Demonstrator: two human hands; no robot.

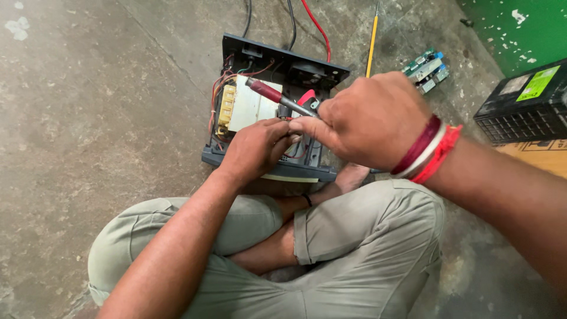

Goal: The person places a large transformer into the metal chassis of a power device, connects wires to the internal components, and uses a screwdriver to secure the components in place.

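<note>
— So, where is the tool?
— In the right hand [369,121]: its fingers are closed round the metal shaft of the screwdriver [277,97], whose red handle points up and away over the open box [269,168].
— And the left hand [254,147]?
— Its fingers are bunched together, fingertips touching the right hand's just beside the shaft; whether they pinch anything I cannot tell.
— What is under them?
— A pale transformer [245,106] with red wires [217,88] inside the box, which sits on the concrete floor [100,100] before the crossed legs.

A repair workshop: bare concrete floor [106,88], an opened electrical unit [271,112], loose circuit boards [426,70] and a battery [525,106] beside it.
</note>
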